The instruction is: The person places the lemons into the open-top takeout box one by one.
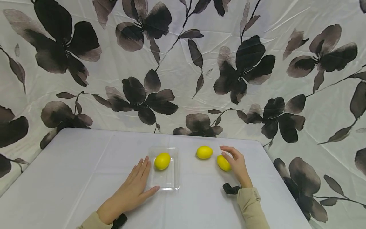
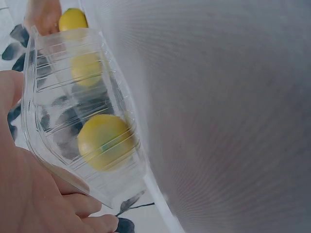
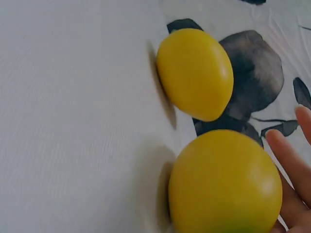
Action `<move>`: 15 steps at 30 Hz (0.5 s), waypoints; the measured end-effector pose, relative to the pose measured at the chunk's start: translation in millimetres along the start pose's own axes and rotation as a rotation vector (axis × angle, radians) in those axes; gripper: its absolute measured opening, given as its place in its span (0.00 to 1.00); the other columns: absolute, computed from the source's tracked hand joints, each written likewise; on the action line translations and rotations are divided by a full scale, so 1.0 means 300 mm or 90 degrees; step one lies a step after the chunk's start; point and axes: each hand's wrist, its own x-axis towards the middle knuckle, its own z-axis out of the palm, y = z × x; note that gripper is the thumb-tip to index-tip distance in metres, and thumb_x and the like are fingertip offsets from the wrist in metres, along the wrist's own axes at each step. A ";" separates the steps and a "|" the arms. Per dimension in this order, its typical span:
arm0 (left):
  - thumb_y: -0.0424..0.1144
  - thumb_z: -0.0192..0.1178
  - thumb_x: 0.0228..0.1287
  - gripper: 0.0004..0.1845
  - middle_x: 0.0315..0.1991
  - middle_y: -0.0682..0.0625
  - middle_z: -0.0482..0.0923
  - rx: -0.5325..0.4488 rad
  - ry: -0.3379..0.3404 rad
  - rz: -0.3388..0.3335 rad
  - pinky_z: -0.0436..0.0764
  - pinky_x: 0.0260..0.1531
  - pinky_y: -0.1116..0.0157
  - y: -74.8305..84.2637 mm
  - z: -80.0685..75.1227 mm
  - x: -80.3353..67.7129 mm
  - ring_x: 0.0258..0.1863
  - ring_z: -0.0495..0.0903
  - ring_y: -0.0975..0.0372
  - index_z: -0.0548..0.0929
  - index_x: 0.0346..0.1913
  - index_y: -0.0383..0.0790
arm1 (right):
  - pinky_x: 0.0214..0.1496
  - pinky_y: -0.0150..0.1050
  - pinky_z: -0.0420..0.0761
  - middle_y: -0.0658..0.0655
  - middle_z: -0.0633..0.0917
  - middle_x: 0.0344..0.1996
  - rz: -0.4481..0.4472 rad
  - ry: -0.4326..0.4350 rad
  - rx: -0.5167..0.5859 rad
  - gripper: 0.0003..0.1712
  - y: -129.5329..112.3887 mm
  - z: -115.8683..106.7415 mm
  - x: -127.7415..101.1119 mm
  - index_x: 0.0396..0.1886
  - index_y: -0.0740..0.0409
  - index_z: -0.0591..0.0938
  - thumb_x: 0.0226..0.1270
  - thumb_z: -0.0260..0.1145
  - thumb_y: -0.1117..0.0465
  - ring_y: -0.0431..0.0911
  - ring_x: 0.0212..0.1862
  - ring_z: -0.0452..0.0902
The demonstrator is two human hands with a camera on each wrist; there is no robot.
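A clear plastic tray (image 1: 172, 178) lies on the table with one yellow lemon (image 1: 162, 161) inside, toward its far end. My left hand (image 1: 132, 184) is at the tray's left side, its fingers straight along the edge and the thumb spread toward the near corner. To the right of the tray sit two more lemons, a farther one (image 1: 204, 152) and a nearer one (image 1: 223, 163). My right hand (image 1: 238, 163) reaches over the nearer lemon (image 3: 226, 184), partly hiding it in the head view. Its fingers are parted and loosely bent, and in the right wrist view they extend past the fruit's side.
A white cloth covers the table (image 1: 77, 171). Behind it hangs a light sheet (image 1: 183, 79) with dark flower prints, which also shows along the table's right side. Black wrist devices sit by both cuffs, one (image 1: 231, 189) beside the right sleeve.
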 end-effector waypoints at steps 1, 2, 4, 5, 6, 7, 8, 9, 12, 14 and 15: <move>0.68 0.49 0.69 0.52 0.79 0.36 0.40 0.001 0.001 0.000 0.50 0.72 0.41 0.000 0.000 0.000 0.77 0.41 0.42 0.50 0.76 0.26 | 0.75 0.48 0.59 0.66 0.79 0.60 0.008 -0.006 0.002 0.17 0.016 -0.008 -0.006 0.57 0.69 0.79 0.72 0.63 0.66 0.54 0.67 0.69; 0.68 0.49 0.69 0.52 0.79 0.36 0.40 0.002 0.002 0.000 0.50 0.72 0.41 0.000 0.000 0.000 0.77 0.41 0.42 0.50 0.76 0.26 | 0.75 0.45 0.60 0.65 0.79 0.61 0.021 -0.011 0.003 0.19 0.029 -0.015 -0.012 0.59 0.68 0.79 0.72 0.63 0.64 0.54 0.67 0.69; 0.68 0.49 0.69 0.52 0.79 0.36 0.40 0.002 0.002 0.000 0.50 0.72 0.41 -0.001 0.000 0.000 0.77 0.41 0.42 0.50 0.76 0.26 | 0.73 0.40 0.62 0.64 0.76 0.64 0.050 -0.024 0.008 0.22 0.052 -0.024 -0.026 0.63 0.66 0.76 0.72 0.64 0.63 0.54 0.68 0.68; 0.68 0.49 0.69 0.52 0.79 0.36 0.40 0.000 0.002 -0.001 0.50 0.72 0.41 -0.001 0.000 0.000 0.77 0.41 0.42 0.50 0.76 0.26 | 0.73 0.36 0.63 0.64 0.75 0.65 0.070 -0.028 0.018 0.24 0.065 -0.027 -0.033 0.65 0.65 0.76 0.72 0.64 0.63 0.53 0.69 0.67; 0.68 0.49 0.69 0.52 0.79 0.36 0.40 0.000 0.001 0.000 0.50 0.72 0.41 -0.002 0.000 -0.001 0.77 0.41 0.42 0.50 0.76 0.26 | 0.72 0.33 0.63 0.62 0.75 0.66 0.092 -0.030 0.023 0.25 0.077 -0.029 -0.040 0.66 0.63 0.75 0.72 0.64 0.63 0.51 0.69 0.66; 0.68 0.48 0.69 0.52 0.79 0.36 0.39 -0.001 0.001 0.000 0.50 0.72 0.41 -0.002 0.000 -0.001 0.77 0.41 0.42 0.50 0.76 0.26 | 0.71 0.31 0.62 0.61 0.74 0.67 0.112 -0.033 0.027 0.25 0.086 -0.031 -0.046 0.67 0.61 0.75 0.71 0.64 0.62 0.50 0.70 0.65; 0.68 0.49 0.69 0.52 0.79 0.36 0.39 -0.002 0.001 0.001 0.50 0.72 0.41 -0.002 0.000 -0.002 0.77 0.41 0.42 0.50 0.76 0.26 | 0.71 0.30 0.62 0.59 0.74 0.67 0.128 -0.037 0.030 0.26 0.094 -0.031 -0.051 0.67 0.60 0.74 0.71 0.64 0.63 0.49 0.71 0.64; 0.68 0.49 0.69 0.52 0.79 0.36 0.39 -0.003 0.002 0.001 0.50 0.72 0.40 -0.003 0.000 -0.003 0.77 0.41 0.42 0.50 0.76 0.26 | 0.72 0.32 0.60 0.59 0.73 0.68 0.137 -0.044 0.036 0.26 0.101 -0.031 -0.055 0.68 0.59 0.74 0.71 0.64 0.63 0.48 0.71 0.62; 0.67 0.49 0.69 0.52 0.79 0.36 0.40 -0.003 0.008 0.002 0.50 0.71 0.40 -0.003 -0.002 -0.005 0.77 0.42 0.42 0.50 0.76 0.26 | 0.76 0.42 0.55 0.57 0.72 0.69 0.146 -0.062 0.029 0.27 0.115 -0.030 -0.061 0.69 0.56 0.73 0.70 0.63 0.65 0.49 0.73 0.59; 0.67 0.49 0.69 0.52 0.79 0.36 0.40 -0.005 0.009 0.002 0.50 0.71 0.40 -0.004 -0.003 -0.005 0.77 0.42 0.42 0.50 0.76 0.26 | 0.77 0.49 0.51 0.58 0.71 0.69 0.133 -0.074 0.012 0.28 0.120 -0.030 -0.063 0.70 0.57 0.72 0.71 0.62 0.66 0.52 0.74 0.57; 0.67 0.49 0.69 0.52 0.79 0.36 0.40 -0.005 0.008 0.000 0.50 0.71 0.40 -0.003 -0.003 -0.004 0.77 0.42 0.42 0.50 0.76 0.26 | 0.77 0.52 0.50 0.59 0.71 0.70 0.125 -0.079 0.001 0.28 0.121 -0.030 -0.064 0.70 0.57 0.72 0.71 0.61 0.67 0.53 0.74 0.57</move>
